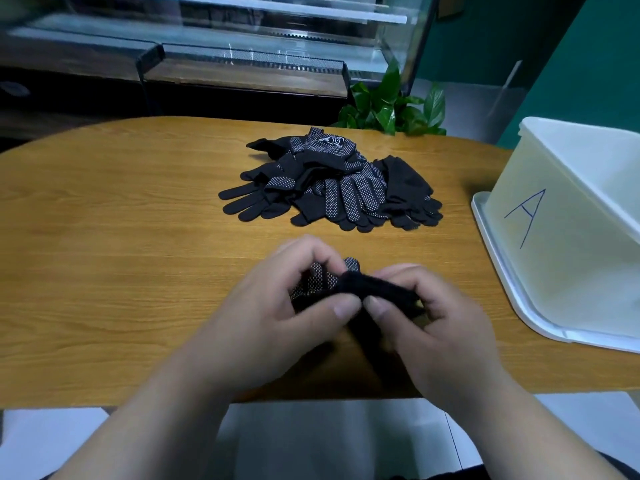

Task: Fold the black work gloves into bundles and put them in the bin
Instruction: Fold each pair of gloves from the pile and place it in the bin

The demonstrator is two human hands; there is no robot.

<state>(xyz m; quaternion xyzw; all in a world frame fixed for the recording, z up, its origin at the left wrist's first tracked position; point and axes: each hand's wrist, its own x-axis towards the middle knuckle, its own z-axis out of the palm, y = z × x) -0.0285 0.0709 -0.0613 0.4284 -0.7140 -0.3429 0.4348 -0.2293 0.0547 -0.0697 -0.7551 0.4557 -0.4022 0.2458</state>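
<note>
Both hands are up over the near edge of the wooden table (104,254), working on one black glove bundle (367,287) between them. The left hand (273,323) has its fingers curled over the dotted side of the fabric with the thumb pressing in from below. The right hand (440,327) pinches the plain black knit part, thumb tip almost touching the left thumb. So both hands are clamped on the same wad, which sits just above the tabletop (can't tell if it actually touches the wood, it's a bit blurry there).

The rest of the gloves are in a loose pile (332,188) further back, near the middle of the table, well apart from the hands. Some lie white-dot side up, some plain black.

The bin (554,271) is off to the right, white and see-through-ish, with a blue "A" drawn on its side. It sits on a white tray (517,268) at the table's right end.

Behind the table there's a leafy green plant (388,105) and a glass display case (225,53).
</note>
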